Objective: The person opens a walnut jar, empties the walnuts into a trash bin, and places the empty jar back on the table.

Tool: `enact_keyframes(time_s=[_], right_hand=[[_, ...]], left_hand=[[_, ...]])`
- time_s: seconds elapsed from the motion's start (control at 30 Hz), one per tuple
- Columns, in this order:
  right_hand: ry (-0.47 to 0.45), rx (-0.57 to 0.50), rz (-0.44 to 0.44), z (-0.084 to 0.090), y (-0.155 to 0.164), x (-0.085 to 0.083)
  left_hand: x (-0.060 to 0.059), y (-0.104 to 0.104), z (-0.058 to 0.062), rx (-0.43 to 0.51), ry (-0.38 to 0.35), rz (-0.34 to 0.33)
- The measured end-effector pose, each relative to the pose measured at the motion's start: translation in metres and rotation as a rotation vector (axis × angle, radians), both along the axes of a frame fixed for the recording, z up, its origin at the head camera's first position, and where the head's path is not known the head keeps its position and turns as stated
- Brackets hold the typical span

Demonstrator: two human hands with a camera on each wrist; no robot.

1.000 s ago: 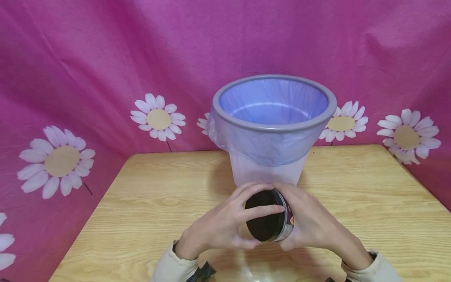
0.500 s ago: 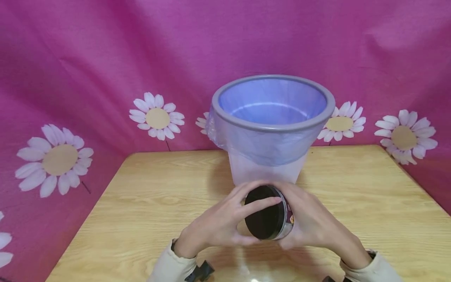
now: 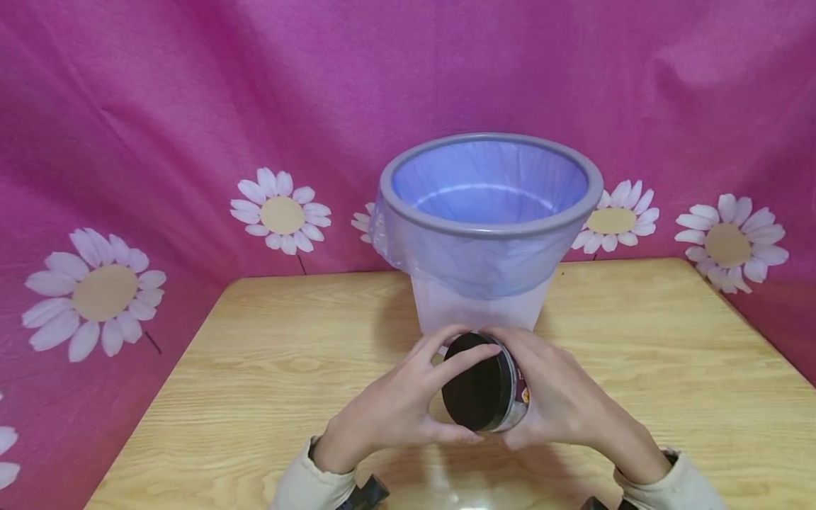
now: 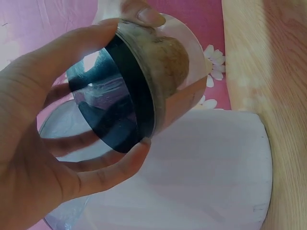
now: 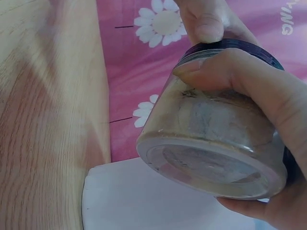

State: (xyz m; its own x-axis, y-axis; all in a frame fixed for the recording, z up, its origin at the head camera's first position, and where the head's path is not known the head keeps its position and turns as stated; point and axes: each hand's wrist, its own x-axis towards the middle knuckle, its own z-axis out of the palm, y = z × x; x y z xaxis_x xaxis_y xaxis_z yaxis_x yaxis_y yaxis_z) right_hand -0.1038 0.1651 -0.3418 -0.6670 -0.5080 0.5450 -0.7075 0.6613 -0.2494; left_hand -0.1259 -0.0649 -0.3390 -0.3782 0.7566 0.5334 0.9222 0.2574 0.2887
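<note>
In the head view a clear jar (image 3: 519, 411) with a dark purple label lies tilted on its side, held above the table. Its black lid (image 3: 472, 397) faces left. My left hand (image 3: 395, 404) grips the lid around its edge, index finger across the top. My right hand (image 3: 557, 397) wraps around the jar body. The left wrist view shows thumb and fingers spread about the glossy lid (image 4: 108, 96), with brownish contents in the jar (image 4: 168, 62). In the right wrist view the round base of the jar (image 5: 206, 167) faces the camera.
Just beyond the hands stands a whitish bin (image 3: 478, 315) with a grey rim (image 3: 491, 230) and a bluish plastic liner (image 3: 484, 265) folded over it. Beneath is a wooden table (image 3: 306, 340). A pink cloth (image 3: 319, 85) with white daisies hangs behind and at the sides.
The left index finger has slid upward across the lid, and the left thumb has shifted slightly right. The jar stays in both hands, with almost no change of place.
</note>
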Motion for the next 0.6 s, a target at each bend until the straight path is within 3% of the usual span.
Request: enact_keyframes(time_s=[0.1,0.27,0.6], right_hand=[[0.012,0.008,0.002,-0.0012,-0.0003,0.0],[0.015,0.015,-0.008,0.0001,0.0,-0.0007],[0.011,0.007,-0.012,0.0011,-0.0005,0.0013]], left_hand=[[0.0019,-0.0002,0.0001,0.008,-0.045,0.021],[0.0018,-0.0002,0.0023,0.0,-0.053,0.029],[-0.0014,-0.0067,0.0049,-0.034,0.104,-0.029]])
